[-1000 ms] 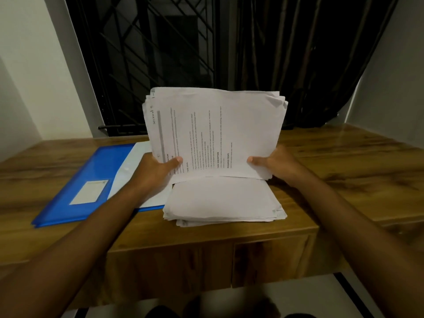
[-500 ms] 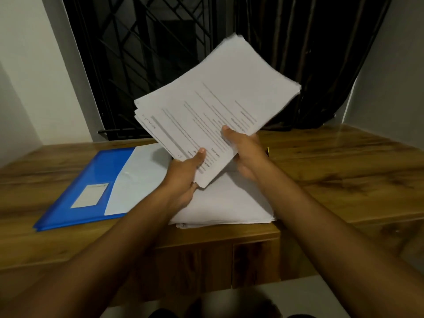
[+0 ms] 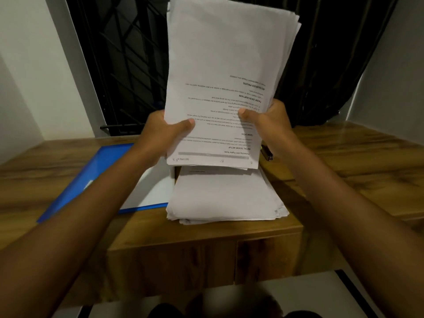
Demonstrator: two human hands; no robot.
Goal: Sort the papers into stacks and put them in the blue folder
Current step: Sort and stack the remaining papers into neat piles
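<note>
My left hand (image 3: 160, 134) and right hand (image 3: 273, 120) both have a pinching grip on the upright paper bundle (image 3: 224, 65), right above the other stack (image 3: 224, 198) on the counter (image 3: 355, 161).

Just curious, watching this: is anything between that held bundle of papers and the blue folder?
Nothing separate: the left hand and right hand hold the sheaf above the desk stack; the blue folder lies just left, with only the person's own left forearm over it.
</note>
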